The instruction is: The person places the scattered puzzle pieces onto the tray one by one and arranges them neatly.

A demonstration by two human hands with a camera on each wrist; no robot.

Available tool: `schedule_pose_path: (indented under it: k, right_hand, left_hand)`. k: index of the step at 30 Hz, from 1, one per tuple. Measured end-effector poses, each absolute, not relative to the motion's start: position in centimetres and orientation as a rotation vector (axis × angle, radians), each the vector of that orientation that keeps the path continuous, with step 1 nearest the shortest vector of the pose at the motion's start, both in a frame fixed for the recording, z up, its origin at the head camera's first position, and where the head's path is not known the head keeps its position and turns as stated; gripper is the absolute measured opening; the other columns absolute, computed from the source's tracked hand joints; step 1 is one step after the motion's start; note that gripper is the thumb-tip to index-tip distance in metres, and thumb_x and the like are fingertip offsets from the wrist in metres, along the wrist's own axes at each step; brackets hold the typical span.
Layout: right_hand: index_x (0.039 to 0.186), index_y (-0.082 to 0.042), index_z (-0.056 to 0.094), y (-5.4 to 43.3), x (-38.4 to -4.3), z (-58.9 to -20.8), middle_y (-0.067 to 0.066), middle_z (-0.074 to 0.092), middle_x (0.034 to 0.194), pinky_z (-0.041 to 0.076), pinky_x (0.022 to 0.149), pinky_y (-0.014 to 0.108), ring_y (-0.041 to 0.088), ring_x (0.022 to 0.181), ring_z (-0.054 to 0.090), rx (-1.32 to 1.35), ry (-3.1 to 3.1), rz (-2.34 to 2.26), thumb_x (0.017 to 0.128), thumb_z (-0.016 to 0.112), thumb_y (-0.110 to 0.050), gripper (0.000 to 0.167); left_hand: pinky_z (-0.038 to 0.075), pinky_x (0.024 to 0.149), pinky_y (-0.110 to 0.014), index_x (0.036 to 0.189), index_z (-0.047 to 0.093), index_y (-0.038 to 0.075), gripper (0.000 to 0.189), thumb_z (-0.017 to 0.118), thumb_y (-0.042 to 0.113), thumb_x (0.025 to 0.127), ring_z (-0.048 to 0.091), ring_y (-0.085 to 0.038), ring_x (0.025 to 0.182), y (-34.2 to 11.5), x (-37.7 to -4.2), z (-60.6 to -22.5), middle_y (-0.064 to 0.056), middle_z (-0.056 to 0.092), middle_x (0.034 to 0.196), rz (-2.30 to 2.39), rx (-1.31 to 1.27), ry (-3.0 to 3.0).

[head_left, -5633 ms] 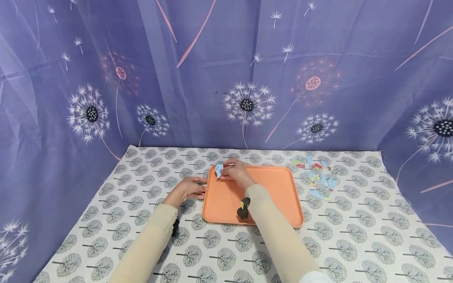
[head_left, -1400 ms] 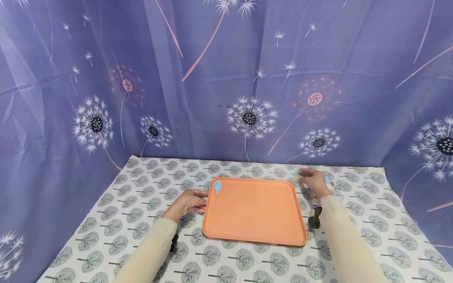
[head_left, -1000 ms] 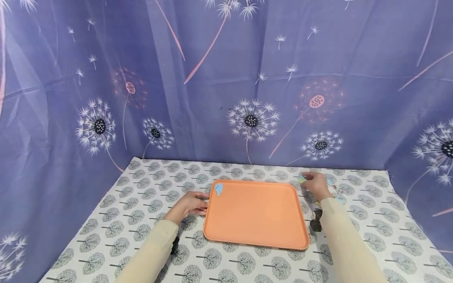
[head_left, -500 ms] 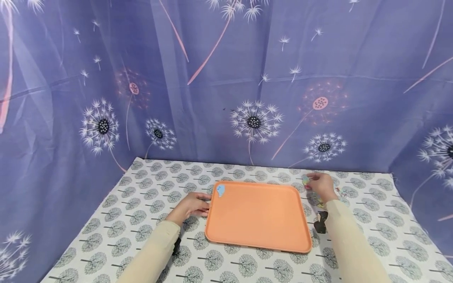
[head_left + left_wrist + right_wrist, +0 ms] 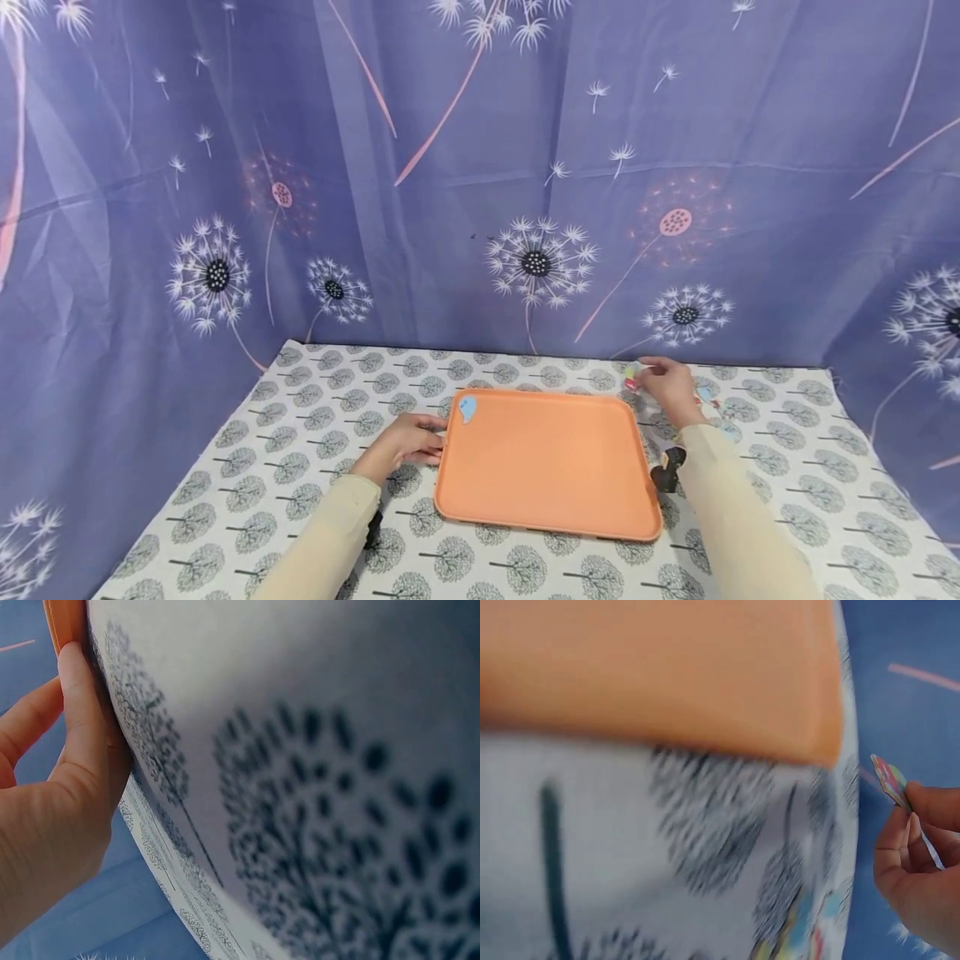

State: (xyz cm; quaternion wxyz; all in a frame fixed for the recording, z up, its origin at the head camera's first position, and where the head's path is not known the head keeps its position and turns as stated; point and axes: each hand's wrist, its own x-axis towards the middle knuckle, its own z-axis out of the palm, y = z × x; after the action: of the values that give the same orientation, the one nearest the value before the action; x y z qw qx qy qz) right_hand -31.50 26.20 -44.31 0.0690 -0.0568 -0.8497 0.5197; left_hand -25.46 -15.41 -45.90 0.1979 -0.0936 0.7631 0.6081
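An orange tray (image 5: 547, 467) lies on the tree-patterned cloth. In its far left corner sits a small light-blue puzzle piece (image 5: 467, 408). My right hand (image 5: 671, 390) is beyond the tray's far right corner and pinches a thin red, green and pale-blue puzzle piece (image 5: 889, 778) between thumb and fingers. The right wrist view has that hand against the curtain. My left hand (image 5: 405, 442) is at the tray's left side; in the left wrist view an extended digit (image 5: 79, 705) touches the orange rim. How its other fingers meet the tray is hidden.
More colourful puzzle pieces (image 5: 707, 398) lie on the cloth right of the tray, partly hidden by my right hand and forearm. A purple dandelion-print curtain (image 5: 420, 250) rises behind the table's far edge (image 5: 757, 367).
My right hand let go of the light-blue piece in the tray corner, moved right to the loose pieces and picked up the multicoloured one. It has just shifted slightly left. My left hand stayed.
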Motion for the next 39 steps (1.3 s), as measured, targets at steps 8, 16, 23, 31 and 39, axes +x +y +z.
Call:
schedule_pose_path:
  k: [8,16,23,31,39]
  right_hand:
    - [0.134,0.009,0.048,22.9,-31.9,-42.7,0.021,0.061,0.110,0.056,0.093,0.040,0.007,0.081,0.061,-0.147,-2.524,1.805,0.094,0.057,-0.003,0.043]
    - [0.135,0.009,0.047,20.0,-31.8,-41.7,0.028,0.057,0.124,0.054,0.096,0.041,0.023,0.099,0.064,-0.103,-2.552,1.901,0.095,0.056,-0.004,0.043]
    - [0.132,0.011,0.049,17.4,-31.7,-41.3,0.025,0.063,0.113,0.060,0.085,0.031,0.011,0.081,0.065,-0.135,-2.488,2.015,0.090,0.059,0.005,0.043]
    - [0.129,0.013,0.050,14.5,-31.1,-41.0,0.024,0.064,0.103,0.060,0.083,0.037,0.015,0.079,0.066,-0.070,-2.427,2.133,0.088,0.059,0.009,0.042]
    - [0.124,0.014,0.053,11.8,-31.0,-41.9,0.023,0.068,0.097,0.061,0.080,0.039,0.012,0.073,0.065,-0.006,-2.415,2.188,0.082,0.060,0.015,0.042]
  left_hand:
    - [0.063,0.065,-0.030,0.125,0.061,-0.002,0.041,0.066,-0.006,0.085,0.069,-0.019,0.065,-15.6,-25.5,-45.8,-0.016,0.070,0.082,1.712,-0.274,2.138]
    - [0.063,0.063,-0.029,0.126,0.059,-0.005,0.041,0.065,-0.007,0.085,0.067,-0.017,0.062,-15.5,-25.3,-45.7,-0.017,0.070,0.082,1.736,-0.251,2.120]
    - [0.063,0.063,-0.030,0.126,0.059,-0.005,0.041,0.066,-0.007,0.085,0.067,-0.017,0.062,-15.2,-25.2,-45.7,-0.017,0.070,0.082,1.730,-0.252,2.127]
    - [0.063,0.066,-0.031,0.126,0.058,-0.005,0.041,0.065,-0.007,0.085,0.068,-0.018,0.065,-15.2,-25.3,-45.7,-0.018,0.069,0.083,1.729,-0.250,2.142]
    - [0.063,0.066,-0.031,0.127,0.058,-0.005,0.042,0.064,-0.008,0.085,0.069,-0.018,0.065,-15.3,-25.3,-45.6,-0.017,0.070,0.083,1.739,-0.260,2.123]
